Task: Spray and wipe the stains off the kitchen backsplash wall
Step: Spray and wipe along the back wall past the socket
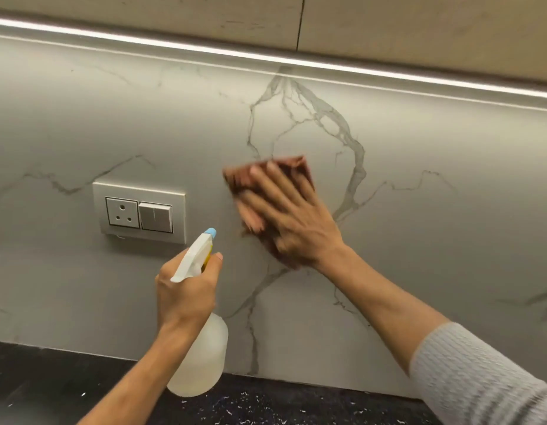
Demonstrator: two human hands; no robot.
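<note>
The backsplash wall [419, 240] is grey-white marble with dark veins. My right hand [292, 219] lies flat on a reddish-brown cloth [250, 182], pressing it against the wall at the centre; hand and cloth are blurred by motion. My left hand [186, 289] grips the neck of a clear spray bottle [201, 357] with a white trigger head and blue nozzle tip, held upright below and left of the cloth, nozzle pointing at the wall. A small brownish mark shows at the cloth's lower left edge.
A socket and switch plate [139, 211] is set in the wall left of the cloth. A black speckled countertop [51, 381] runs along the bottom. Wooden cabinets [388, 29] with a light strip hang above.
</note>
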